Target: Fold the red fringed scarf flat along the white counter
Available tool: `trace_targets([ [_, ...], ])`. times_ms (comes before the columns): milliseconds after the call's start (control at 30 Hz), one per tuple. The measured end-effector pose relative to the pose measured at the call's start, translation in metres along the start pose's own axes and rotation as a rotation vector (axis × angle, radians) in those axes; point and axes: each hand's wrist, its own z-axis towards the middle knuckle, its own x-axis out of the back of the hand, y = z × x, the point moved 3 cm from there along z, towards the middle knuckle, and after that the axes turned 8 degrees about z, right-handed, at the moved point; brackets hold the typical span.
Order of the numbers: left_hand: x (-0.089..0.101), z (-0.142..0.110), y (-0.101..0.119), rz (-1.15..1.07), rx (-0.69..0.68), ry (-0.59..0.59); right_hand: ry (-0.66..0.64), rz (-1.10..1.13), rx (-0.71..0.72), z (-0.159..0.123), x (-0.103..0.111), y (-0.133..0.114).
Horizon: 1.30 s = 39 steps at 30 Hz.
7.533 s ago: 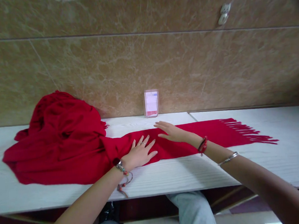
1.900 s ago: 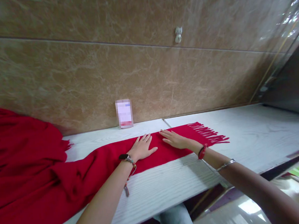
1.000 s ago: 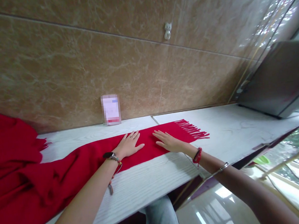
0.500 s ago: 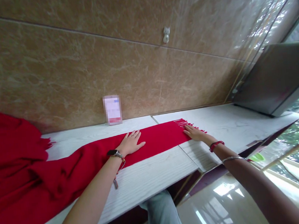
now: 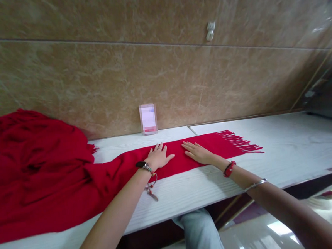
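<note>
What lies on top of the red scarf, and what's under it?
The left hand and right hand rest on the red scarf. Under it, the white tabletop shows past its edges; anything beneath the bunched part is hidden.

The left hand (image 5: 159,157) lies palm down and widely spread near the frame's centre. Apart from it, the right hand (image 5: 198,153), palm down too, points left. The left forearm (image 5: 115,214) slants in from lower left, the right forearm (image 5: 280,201) from lower right.
</note>
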Motion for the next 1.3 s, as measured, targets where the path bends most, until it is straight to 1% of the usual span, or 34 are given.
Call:
trace_targets([
  [67,-0.003,-0.015,-0.006,-0.003,-0.026,-0.018,0.000,-0.021,0.000,-0.003,0.000,0.005],
  [133,-0.005,-0.032,-0.015,0.022,-0.052,0.007,-0.003,-0.036,0.006,-0.004,-0.001,0.010],
  [200,-0.004,-0.049,-0.029,0.056,-0.036,0.019,-0.026,-0.046,0.027,-0.004,-0.003,0.015],
  [300,0.006,-0.070,-0.057,0.088,0.032,0.000,-0.065,-0.042,0.033,0.001,-0.003,0.013],
  [367,0.018,-0.081,-0.079,0.087,0.085,0.002,-0.030,-0.011,0.014,0.010,0.001,0.000],
  [433,0.031,-0.092,-0.102,0.085,0.124,0.021,0.028,0.053,0.027,0.024,0.007,-0.028],
  [467,0.036,-0.097,-0.112,0.088,0.134,0.025,0.046,0.091,0.061,0.032,0.009,-0.046],
  [533,0.042,-0.110,-0.131,0.093,0.131,0.020,0.025,0.157,0.162,0.050,0.010,-0.090],
  [633,0.043,-0.133,-0.153,0.082,0.121,0.008,-0.038,0.208,0.350,0.074,0.003,-0.151],
  [667,0.042,-0.140,-0.159,0.071,0.121,0.003,-0.060,0.220,0.399,0.079,-0.001,-0.167],
  [733,0.038,-0.155,-0.168,0.042,0.104,-0.015,-0.104,0.247,0.455,0.087,-0.011,-0.186],
  [833,0.033,-0.173,-0.182,0.010,0.063,0.020,-0.129,0.306,0.471,0.089,-0.024,-0.193],
  [967,0.033,-0.187,-0.201,0.013,0.063,0.128,-0.106,0.414,0.475,0.084,-0.025,-0.187],
  [1033,0.036,-0.191,-0.205,0.017,0.072,0.180,-0.120,0.449,0.463,0.082,-0.024,-0.186],
  [1133,0.043,-0.194,-0.204,-0.019,0.067,0.244,-0.128,0.478,0.441,0.082,-0.021,-0.186],
  [1167,0.043,-0.194,-0.203,-0.062,0.051,0.237,-0.125,0.488,0.439,0.082,-0.020,-0.186],
  [1233,0.039,-0.193,-0.200,-0.197,0.031,0.170,-0.117,0.508,0.443,0.082,-0.020,-0.186],
  [1300,0.033,-0.190,-0.201,-0.313,0.062,0.106,-0.108,0.527,0.445,0.082,-0.020,-0.185],
])
